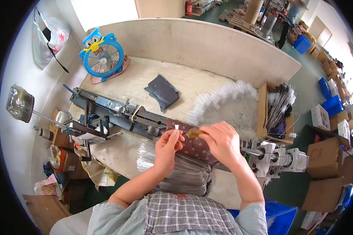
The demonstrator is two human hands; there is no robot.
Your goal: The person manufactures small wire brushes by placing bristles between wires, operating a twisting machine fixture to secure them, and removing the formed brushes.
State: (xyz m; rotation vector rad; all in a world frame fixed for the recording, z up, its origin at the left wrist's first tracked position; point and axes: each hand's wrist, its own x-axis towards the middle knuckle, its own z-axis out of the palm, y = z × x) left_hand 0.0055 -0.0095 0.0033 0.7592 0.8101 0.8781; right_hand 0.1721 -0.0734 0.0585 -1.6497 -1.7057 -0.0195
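Observation:
My left hand [168, 145] pinches a thin wire with a small white tag [177, 127] at its end, held just above a long blue and dark red bench machine [121, 116]. My right hand [222, 141] is closed around a small brownish piece [193, 133] right beside the left fingertips. Under my forearms lies a bundle of thin grey wires [184, 172]. A fan-shaped spread of white-tipped wires [227, 103] lies just beyond my right hand.
On the wooden table [145, 74] lie a dark folded cloth [162, 92] and a blue owl-shaped fan [102, 55]. A motor assembly [278, 156] sits at the machine's right end. A cardboard box [276, 113] holds more wires. Cartons and blue crates stand to the right.

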